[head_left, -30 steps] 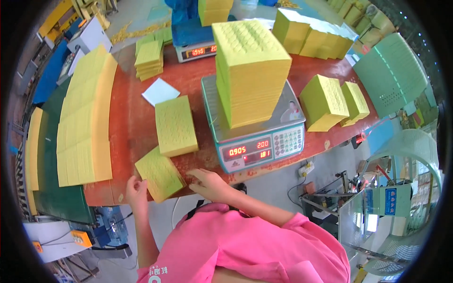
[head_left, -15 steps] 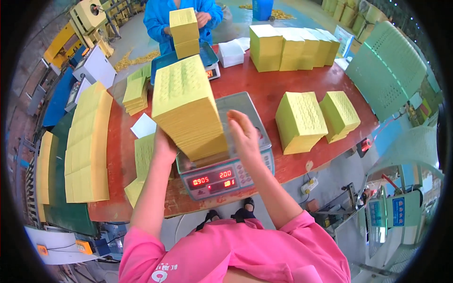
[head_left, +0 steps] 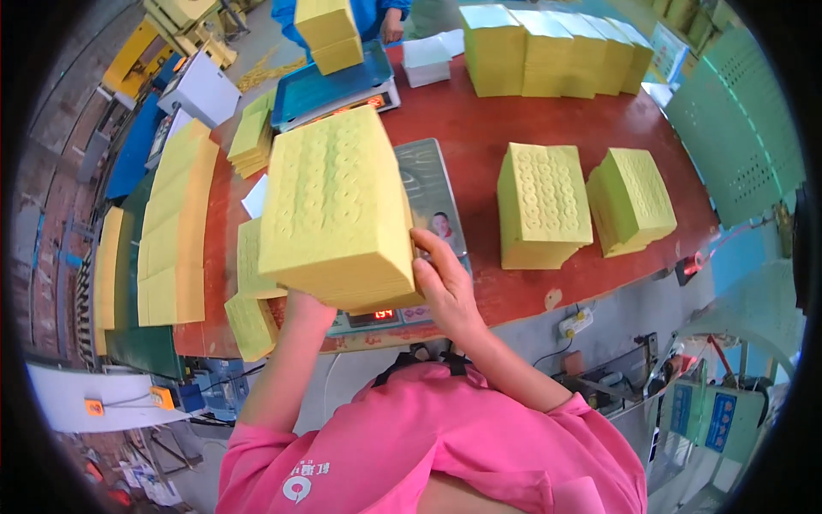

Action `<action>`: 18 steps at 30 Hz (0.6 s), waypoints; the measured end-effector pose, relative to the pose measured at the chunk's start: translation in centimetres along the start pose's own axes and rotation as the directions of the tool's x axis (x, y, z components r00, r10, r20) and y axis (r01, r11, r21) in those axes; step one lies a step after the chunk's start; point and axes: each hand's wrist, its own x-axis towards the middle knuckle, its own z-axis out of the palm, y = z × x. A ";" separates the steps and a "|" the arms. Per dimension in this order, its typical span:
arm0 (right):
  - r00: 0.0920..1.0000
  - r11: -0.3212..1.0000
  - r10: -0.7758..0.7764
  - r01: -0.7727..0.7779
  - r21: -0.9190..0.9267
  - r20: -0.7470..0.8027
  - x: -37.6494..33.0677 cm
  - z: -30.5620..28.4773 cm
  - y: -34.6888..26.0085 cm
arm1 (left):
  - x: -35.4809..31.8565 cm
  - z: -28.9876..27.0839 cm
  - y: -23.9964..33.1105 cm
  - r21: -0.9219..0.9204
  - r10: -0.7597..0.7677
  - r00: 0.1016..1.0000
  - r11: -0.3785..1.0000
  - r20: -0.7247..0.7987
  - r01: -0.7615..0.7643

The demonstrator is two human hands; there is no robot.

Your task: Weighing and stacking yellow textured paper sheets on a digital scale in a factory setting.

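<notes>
A tall stack of yellow embossed paper (head_left: 330,206) is in both my hands, tilted with its patterned top facing up and slightly toward me. My left hand (head_left: 310,310) is at its lower left; the stack hides most of those fingers. My right hand (head_left: 443,278) presses its fingers and thumb against the stack's lower right side. Beneath is a digital scale (head_left: 425,171) with a shiny metal pan and lit red digits; the stack covers much of it, and it appears lifted off the pan.
Two embossed yellow stacks (head_left: 544,206) stand on the red table (head_left: 479,128) to the right. Several taller stacks (head_left: 497,60) line the far edge. More yellow stacks (head_left: 175,231) run along the left. Across the table, a person in blue (head_left: 392,26) stands by a second scale with a blue tray (head_left: 377,68).
The paper stack has come up off the scale and nearer to me, its top tipping toward me. My right hand has gone from apart and open to touching the stack's side.
</notes>
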 end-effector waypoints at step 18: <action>0.833 0.615 0.504 -0.532 0.582 0.230 -3.0 -0.6 2.3 | 0.2 1.9 9.5 0.224 -0.203 0.953 0.963 0.226 0.152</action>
